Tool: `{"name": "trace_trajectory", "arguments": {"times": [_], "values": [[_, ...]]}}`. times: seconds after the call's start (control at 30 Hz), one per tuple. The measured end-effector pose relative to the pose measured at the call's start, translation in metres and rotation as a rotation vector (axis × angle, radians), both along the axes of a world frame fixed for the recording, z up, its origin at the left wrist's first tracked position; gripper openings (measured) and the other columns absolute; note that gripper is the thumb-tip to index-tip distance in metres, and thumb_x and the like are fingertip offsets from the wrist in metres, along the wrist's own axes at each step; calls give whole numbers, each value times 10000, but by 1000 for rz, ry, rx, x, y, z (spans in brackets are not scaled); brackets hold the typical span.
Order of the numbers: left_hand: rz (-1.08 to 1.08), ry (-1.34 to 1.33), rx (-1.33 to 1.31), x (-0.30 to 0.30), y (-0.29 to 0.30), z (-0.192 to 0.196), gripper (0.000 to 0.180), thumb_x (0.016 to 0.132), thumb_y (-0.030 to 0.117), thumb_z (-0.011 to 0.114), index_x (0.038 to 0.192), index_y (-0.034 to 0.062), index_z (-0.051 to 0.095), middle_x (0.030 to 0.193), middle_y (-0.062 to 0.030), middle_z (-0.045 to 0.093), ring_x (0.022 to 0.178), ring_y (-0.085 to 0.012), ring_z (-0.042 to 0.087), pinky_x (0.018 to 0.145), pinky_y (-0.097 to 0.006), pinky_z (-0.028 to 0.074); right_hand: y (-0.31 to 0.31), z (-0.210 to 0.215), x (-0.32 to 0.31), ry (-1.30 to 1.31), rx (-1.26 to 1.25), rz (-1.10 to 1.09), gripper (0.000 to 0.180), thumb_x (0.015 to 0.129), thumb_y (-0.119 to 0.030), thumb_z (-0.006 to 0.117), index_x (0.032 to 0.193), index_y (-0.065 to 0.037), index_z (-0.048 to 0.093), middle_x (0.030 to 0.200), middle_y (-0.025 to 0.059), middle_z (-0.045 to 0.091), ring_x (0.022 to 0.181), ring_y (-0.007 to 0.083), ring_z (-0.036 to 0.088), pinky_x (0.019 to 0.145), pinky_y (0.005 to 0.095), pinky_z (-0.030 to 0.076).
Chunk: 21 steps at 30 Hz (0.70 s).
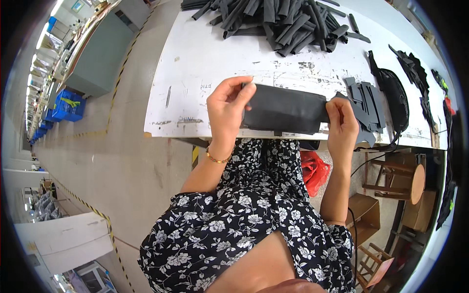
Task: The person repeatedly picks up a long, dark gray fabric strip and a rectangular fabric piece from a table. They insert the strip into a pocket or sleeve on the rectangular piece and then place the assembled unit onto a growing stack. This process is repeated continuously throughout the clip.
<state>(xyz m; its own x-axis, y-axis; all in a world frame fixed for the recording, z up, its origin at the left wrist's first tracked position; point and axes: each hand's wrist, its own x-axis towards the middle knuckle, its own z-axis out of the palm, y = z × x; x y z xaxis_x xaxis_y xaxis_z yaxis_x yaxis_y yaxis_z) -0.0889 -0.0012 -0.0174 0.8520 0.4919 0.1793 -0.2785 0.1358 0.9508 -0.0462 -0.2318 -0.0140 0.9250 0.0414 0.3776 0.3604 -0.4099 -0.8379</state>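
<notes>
A flat black rectangular panel [286,108], of fabric or leather-like sheet, is stretched between my two hands over the near edge of the white table [185,93]. My left hand [229,107] pinches its upper left corner between thumb and fingers. At the other end, my right hand [342,116] grips the right edge with bent fingers. To the right of that hand lie several dark grey flat cut pieces [365,105], loosely stacked.
Dark rolled strips [288,22] are heaped at the table's far side. A black waist bag [393,95] with straps lies on the right. Below the table are a red plastic bag [315,173], a wooden stool [415,183] and a cardboard box [364,217]. Blue crates [68,105] stand left.
</notes>
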Motion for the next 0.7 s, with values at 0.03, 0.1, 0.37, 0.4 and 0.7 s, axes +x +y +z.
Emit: {"name": "trace_trajectory", "arguments": {"times": [0.03,0.1,0.37,0.4,0.7], "values": [[16,11,67,-8,0,-9,157,877,52,711,1021,-4,686,807,7,606,685,-43,518,630,-182,456,-4,-5,-3,-11,-36,-11,65,946,-74,619,942,-9,608,714,7,546,637,79,452,573,266,415],[39,13,168,-18,-1,-30,162,845,5,732,1000,-4,685,813,22,608,691,-25,507,607,-167,396,-8,-16,-9,-32,-106,-37,78,919,-68,653,948,-6,615,707,28,568,627,90,471,577,276,428],[176,45,529,-15,-4,-62,109,792,24,759,890,36,713,836,-2,600,650,-60,476,574,-217,400,-3,-50,-8,-67,-224,-80,142,883,-100,700,966,-15,621,752,73,603,623,158,532,581,293,440],[174,53,548,-14,-4,-64,108,790,23,759,887,38,714,849,-4,595,653,-62,467,576,-219,398,-5,-53,-6,-89,-248,-90,149,879,-103,705,966,-16,620,760,72,595,626,162,528,577,298,437],[284,-211,868,-20,-5,-44,255,756,33,784,1000,74,719,1021,-51,629,919,-181,601,780,-290,492,-9,-53,2,-231,-325,-134,223,839,-113,739,1010,-42,615,912,99,593,833,245,564,712,381,464]]}}
